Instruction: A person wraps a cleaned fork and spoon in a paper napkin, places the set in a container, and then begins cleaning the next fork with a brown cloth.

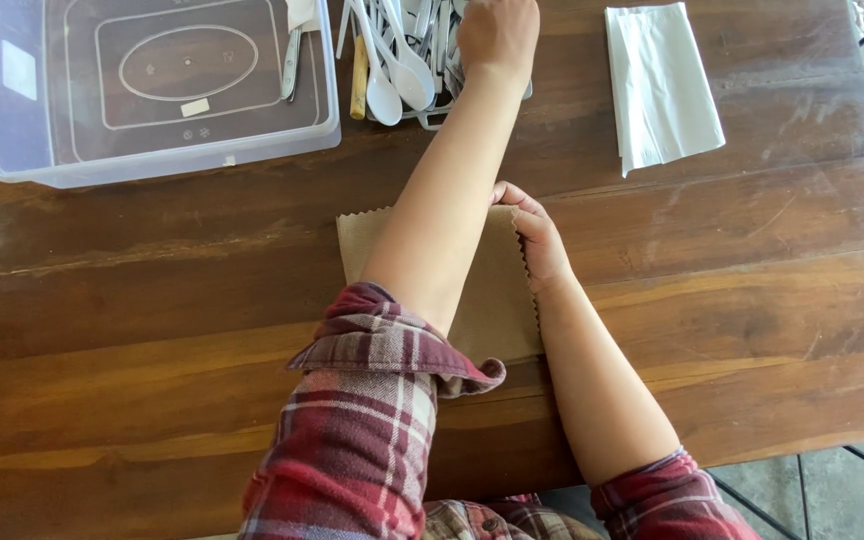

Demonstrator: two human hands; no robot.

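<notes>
Both arms wear a soft flannel shirt in a red, maroon, white and grey-blue plaid. The left sleeve (pixel 362 420) is rolled back into a thick cuff near the elbow; the right sleeve (pixel 667 495) is pushed up likewise, forearms bare.

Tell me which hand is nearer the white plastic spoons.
Left. The left hand reaches into the cutlery pile beside the white plastic spoons; the right hand rests on the brown paper bag, well below them.

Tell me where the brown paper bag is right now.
In the head view, the brown paper bag lies flat mid-table, under the left forearm, with the right hand gripping its right edge.
</notes>
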